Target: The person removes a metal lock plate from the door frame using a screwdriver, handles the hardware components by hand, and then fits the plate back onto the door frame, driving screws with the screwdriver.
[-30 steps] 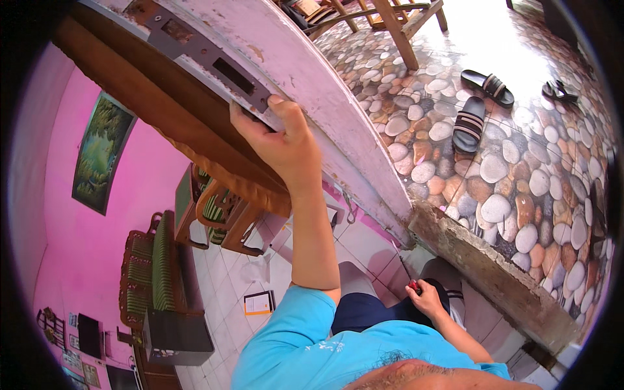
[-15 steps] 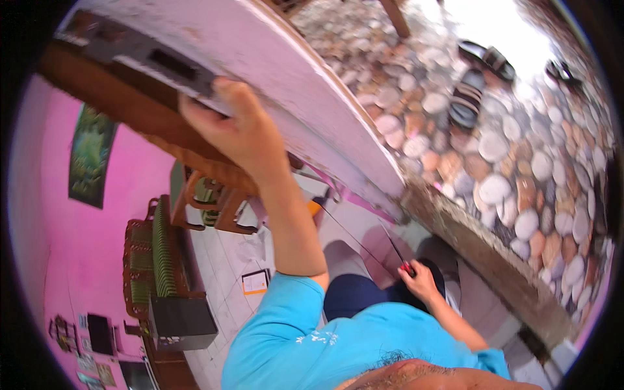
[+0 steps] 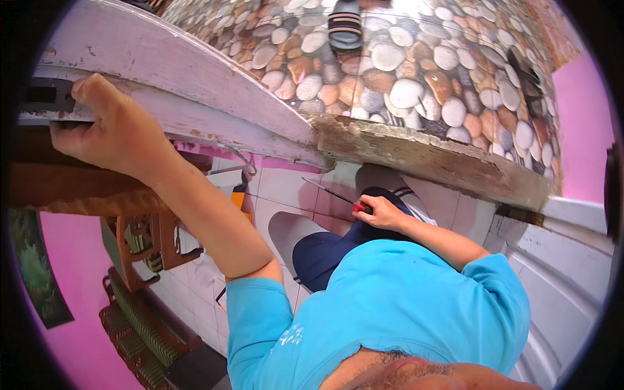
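My left hand [image 3: 117, 133] is raised at the pinkish-white wooden frame [image 3: 195, 84]. Its thumb and fingers pinch the end of a dark metal lock plate [image 3: 40, 95] with a rectangular slot, which lies along the frame. Part of the plate runs out of the picture's left rim. Lower down, above my lap, my right hand [image 3: 385, 213] is closed around the red-and-black handle of a screwdriver [image 3: 333, 193]. The long thin shaft points away to the upper left, its tip touching nothing that I can see.
A worn sill [image 3: 435, 151] divides the white tiles from the pebble-patterned floor [image 3: 383, 84], where a striped sandal [image 3: 344, 29] lies. Wooden chairs [image 3: 172, 240] and a green-striped sofa [image 3: 136, 325] stand at left. A white panelled door [image 3: 552, 279] is at right.
The view has swung, so the frame and my left hand now sit farther left. My left hand keeps its hold on the lock plate; my right hand still grips the screwdriver.
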{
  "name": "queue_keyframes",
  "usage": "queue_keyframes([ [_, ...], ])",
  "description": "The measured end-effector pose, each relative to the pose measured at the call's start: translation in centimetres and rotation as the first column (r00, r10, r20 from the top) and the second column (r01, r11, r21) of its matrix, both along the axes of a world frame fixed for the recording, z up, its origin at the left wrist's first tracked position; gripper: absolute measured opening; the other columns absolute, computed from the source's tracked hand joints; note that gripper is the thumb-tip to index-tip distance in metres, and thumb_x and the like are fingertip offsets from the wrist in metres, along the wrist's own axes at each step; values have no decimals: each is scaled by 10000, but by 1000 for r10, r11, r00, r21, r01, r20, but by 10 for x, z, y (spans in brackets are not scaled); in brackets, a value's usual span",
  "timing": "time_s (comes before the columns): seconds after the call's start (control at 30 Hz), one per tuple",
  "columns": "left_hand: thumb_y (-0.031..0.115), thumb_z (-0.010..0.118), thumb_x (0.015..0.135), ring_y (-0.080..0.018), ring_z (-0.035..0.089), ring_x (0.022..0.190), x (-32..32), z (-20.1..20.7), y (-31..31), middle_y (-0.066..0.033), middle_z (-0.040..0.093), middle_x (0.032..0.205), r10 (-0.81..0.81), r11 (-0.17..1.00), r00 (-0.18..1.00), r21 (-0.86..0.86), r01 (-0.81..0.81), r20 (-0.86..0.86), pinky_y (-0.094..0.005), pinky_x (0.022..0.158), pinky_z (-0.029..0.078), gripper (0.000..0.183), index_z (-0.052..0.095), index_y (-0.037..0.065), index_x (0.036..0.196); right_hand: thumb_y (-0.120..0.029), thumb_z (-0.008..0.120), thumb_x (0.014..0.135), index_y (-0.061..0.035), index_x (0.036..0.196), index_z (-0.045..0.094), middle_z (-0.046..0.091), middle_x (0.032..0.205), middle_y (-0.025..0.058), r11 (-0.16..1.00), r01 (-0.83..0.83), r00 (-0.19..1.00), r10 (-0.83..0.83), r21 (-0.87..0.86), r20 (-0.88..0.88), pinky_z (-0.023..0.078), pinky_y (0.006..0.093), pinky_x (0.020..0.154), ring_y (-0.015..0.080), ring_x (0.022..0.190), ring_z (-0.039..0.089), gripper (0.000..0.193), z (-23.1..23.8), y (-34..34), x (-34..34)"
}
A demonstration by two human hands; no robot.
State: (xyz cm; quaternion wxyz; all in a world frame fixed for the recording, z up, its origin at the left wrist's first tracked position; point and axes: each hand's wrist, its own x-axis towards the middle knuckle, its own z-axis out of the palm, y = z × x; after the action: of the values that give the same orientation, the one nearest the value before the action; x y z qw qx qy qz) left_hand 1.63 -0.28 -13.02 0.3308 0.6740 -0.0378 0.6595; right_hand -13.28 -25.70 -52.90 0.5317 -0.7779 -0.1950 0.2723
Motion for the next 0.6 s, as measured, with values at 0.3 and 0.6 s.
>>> queue_keyframes([
  [0.3, 198, 692, 901, -181, 586, 909, 1, 4, 7, -191, 585, 1061, -125, 990, 991, 79, 121, 47, -278, 829, 504, 482, 439, -139, 1135, -261, 524, 1005, -62, 1148, 586, 620, 1069, 166, 818, 560, 733, -416, -130, 538, 511, 455, 867, 352, 1014, 633, 252, 96, -71, 56],
  [0.6, 191, 666, 908, -218, 632, 919, 6, -2, 1, -201, 596, 1087, -206, 978, 976, 46, 203, 70, -319, 832, 535, 511, 425, -141, 1212, -353, 679, 878, -55, 1288, 617, 542, 1421, 148, 308, 827, 535, -167, -471, 828, 430, 527, 1039, 347, 1213, 556, 511, 71, -157, 173],
])
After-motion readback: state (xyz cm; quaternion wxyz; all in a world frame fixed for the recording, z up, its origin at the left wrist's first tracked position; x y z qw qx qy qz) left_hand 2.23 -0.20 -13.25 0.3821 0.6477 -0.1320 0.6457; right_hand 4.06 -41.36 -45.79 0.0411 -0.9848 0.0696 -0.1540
